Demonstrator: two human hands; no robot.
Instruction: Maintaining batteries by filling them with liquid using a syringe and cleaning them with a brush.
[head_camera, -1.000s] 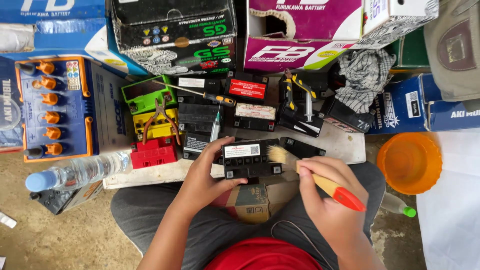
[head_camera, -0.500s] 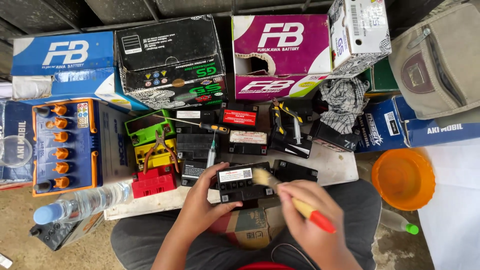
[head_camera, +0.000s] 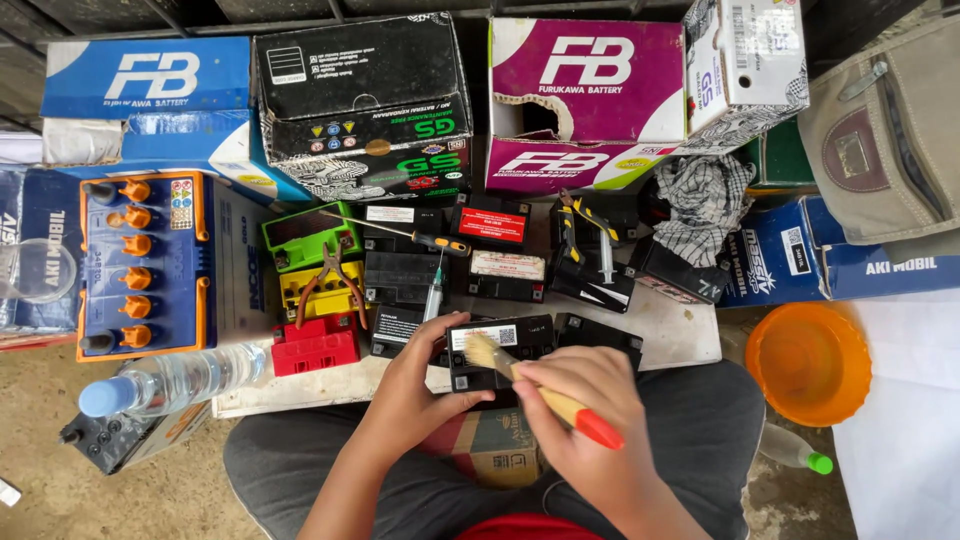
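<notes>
At nine o'clock sits a blue battery (head_camera: 140, 262) with orange caps, and a clear water bottle (head_camera: 170, 382) lies on its side at eight. Just right of them, green, yellow and red cases (head_camera: 312, 290) are stacked by red-handled pliers (head_camera: 330, 280), with a screwdriver (head_camera: 420, 238) above.

The left hand (head_camera: 420, 385) wraps the near-left corner of the small black battery (head_camera: 505, 350), fingers curled against its side, thumb on its front edge. The battery rests at centre on the white board (head_camera: 680, 335), among other black batteries.

The right hand (head_camera: 580, 410) pinches a paintbrush (head_camera: 535, 385). Its long axis runs from the red handle tip at five o'clock to bristles at ten, lying on the battery top. The right fingers hide the mid-handle.

An orange bowl (head_camera: 808, 362) sits at three.
</notes>
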